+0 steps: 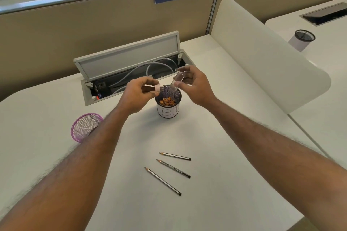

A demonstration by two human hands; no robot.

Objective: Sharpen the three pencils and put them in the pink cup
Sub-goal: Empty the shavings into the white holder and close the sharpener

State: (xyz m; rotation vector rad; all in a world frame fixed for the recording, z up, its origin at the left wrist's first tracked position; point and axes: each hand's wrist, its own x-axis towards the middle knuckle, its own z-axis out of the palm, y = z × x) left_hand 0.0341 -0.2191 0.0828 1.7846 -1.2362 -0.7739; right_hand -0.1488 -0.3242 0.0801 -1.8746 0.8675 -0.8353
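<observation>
tip clear sharpener case (177, 81) in right hand (195, 88) fully over bin cup (168, 106); left hand (139, 93) pinching sharpener body (157, 88). three pencils (173, 170) on desk (225, 184), pink cup (85, 126) left.

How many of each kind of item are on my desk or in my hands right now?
Pencils: 3
Mesh cups: 2, pink cup and bin cup
Sharpener parts: 2, pink sharpener body and clear sharpener case
Total: 7
</observation>
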